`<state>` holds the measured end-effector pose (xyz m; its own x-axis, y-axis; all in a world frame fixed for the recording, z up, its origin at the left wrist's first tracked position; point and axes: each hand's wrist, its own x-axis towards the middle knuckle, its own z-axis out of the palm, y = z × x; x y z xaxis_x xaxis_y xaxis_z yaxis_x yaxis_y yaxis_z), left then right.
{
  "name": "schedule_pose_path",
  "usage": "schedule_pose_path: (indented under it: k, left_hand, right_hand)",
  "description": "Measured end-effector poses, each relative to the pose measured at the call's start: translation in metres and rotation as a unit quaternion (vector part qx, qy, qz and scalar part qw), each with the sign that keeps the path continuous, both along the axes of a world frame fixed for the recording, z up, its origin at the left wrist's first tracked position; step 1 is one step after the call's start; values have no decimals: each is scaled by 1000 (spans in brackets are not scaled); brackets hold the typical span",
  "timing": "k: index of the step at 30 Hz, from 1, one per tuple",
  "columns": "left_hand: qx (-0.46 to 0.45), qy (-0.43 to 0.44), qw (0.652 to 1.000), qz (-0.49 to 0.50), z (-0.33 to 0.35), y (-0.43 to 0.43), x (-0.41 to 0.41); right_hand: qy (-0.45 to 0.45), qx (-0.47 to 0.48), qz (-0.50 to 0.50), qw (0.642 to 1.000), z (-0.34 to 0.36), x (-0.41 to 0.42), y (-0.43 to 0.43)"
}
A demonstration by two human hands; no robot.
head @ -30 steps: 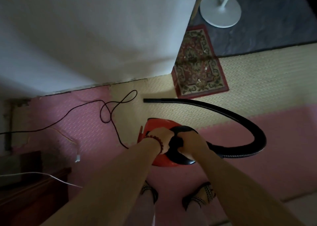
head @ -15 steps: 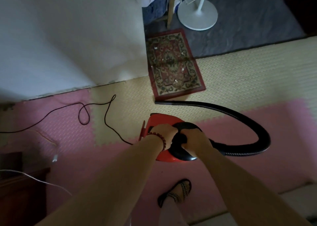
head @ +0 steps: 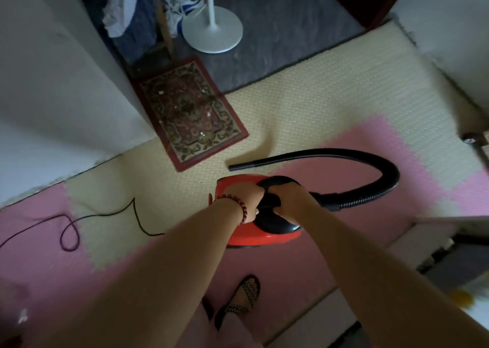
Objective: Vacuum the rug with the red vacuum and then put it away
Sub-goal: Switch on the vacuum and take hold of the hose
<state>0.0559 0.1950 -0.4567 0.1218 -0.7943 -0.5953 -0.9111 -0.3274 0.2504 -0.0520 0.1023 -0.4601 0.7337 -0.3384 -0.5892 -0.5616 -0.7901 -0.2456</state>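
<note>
Head view: red vacuum point(head: 260, 238), black top, ribbed hose point(head: 387, 169).

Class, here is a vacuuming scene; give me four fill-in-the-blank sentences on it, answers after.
The left hand and right hand hold the ____ vacuum.
Its black hose loops to the person's ____.
A beaded bracelet circles the ____ wrist.
Beyond the patterned rug stands a round ____ base.
Answers: red; right; left; white.

We get dim indoor light. Right of the small patterned red rug point(head: 190, 115) the cream textured foam mat point(head: 317, 104) is brightest; beyond the rug the floor sinks into shadow. Frame edges bow and smear; detail is soft.
</note>
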Motion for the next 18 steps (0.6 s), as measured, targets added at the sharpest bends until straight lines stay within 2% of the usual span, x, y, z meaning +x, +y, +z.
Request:
schedule_pose_path:
  k: [8,18]
  left_hand:
    - [-22,-30,997,-62,-8,-55,2]
    - [-21,-1,995,-100,2,-103,22]
  right_hand:
    - [10,-19,-35,999,-8,-8,-44]
    - [12,-1,-96,995,10,1,-75]
